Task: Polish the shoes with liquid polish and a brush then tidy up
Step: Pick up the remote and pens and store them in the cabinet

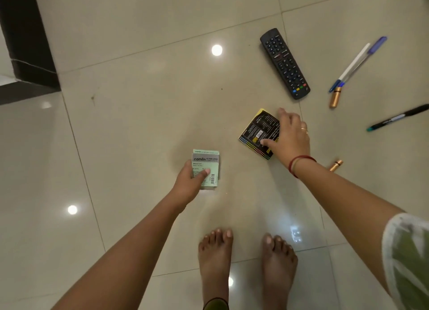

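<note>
No shoes, polish or brush are in view. My left hand (191, 180) grips a small pale green box (207, 164) printed "camlin", held just above the tiled floor. To the right, my right hand (289, 135) reaches down onto a black and yellow packet (256, 129) that lies on the floor; its fingers curl over the packet's right edge and the thumb presses on the lower part.
A black remote control (285, 62) lies beyond the packet. Two blue pens (358, 62), a dark pen (398, 118) and two gold batteries (335, 97) (336, 165) are scattered at the right. My bare feet (246, 261) stand below. A dark wall base (25, 45) runs at the upper left.
</note>
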Demonstrator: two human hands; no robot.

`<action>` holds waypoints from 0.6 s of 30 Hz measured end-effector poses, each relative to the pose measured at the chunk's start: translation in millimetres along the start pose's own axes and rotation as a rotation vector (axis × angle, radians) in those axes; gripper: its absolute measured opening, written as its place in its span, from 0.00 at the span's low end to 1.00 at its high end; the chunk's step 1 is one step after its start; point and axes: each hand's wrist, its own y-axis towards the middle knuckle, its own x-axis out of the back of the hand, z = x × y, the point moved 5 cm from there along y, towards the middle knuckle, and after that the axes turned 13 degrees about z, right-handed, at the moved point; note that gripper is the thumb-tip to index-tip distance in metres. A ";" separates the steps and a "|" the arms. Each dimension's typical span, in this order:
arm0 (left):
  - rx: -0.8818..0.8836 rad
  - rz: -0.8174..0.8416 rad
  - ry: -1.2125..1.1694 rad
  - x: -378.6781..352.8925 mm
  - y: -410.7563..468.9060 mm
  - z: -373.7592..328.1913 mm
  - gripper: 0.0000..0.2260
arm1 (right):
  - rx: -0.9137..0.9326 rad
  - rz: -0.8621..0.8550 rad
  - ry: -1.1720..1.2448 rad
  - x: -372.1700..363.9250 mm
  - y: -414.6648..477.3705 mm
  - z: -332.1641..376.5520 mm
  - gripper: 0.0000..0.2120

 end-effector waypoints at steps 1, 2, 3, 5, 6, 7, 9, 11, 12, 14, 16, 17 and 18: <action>0.002 -0.008 -0.056 -2.6 1.3 -2.7 0.11 | 0.005 0.008 -0.031 1.5 3.7 0.5 0.36; 0.008 -0.018 -0.101 -5.5 3.0 -6.1 0.10 | 0.000 0.030 -0.036 2.6 7.8 -0.5 0.35; 0.013 -0.022 -0.137 -8.3 4.0 -9.4 0.11 | -0.023 0.068 -0.008 1.4 12.4 -3.0 0.34; 0.020 -0.037 -0.196 -13.8 8.4 -16.1 0.11 | -0.082 0.156 0.083 -2.4 21.4 -11.1 0.32; 0.020 -0.050 -0.225 -16.0 9.8 -20.0 0.11 | -0.086 0.191 0.110 -5.3 24.1 -14.2 0.28; 0.023 -0.064 -0.252 -18.5 11.1 -24.7 0.11 | -0.069 0.202 0.128 -5.5 24.1 -16.4 0.24; 0.033 -0.071 -0.308 -23.2 13.8 -31.6 0.12 | -0.016 0.184 0.191 -5.2 16.4 -21.2 0.18; 0.036 -0.052 -0.322 -27.9 15.5 -38.0 0.13 | 0.048 0.170 0.353 -5.7 2.3 -26.0 0.15; 0.037 -0.037 -0.316 -31.5 15.7 -41.5 0.13 | 0.064 0.164 0.486 -5.1 -7.2 -29.3 0.13; 0.042 -0.018 -0.316 -38.1 14.7 -47.5 0.12 | 0.051 0.174 0.833 -4.2 -25.6 -33.4 0.11; 0.047 -0.013 -0.313 -42.3 13.5 -51.0 0.12 | 0.015 0.247 1.212 -4.9 -42.5 -30.8 0.12; 0.051 -0.011 -0.311 -45.1 12.6 -53.3 0.12 | 0.015 0.294 1.332 -4.6 -49.7 -27.3 0.12; 0.052 -0.002 -0.309 -47.9 11.6 -56.5 0.12 | 0.032 0.331 1.376 -4.9 -54.0 -24.5 0.12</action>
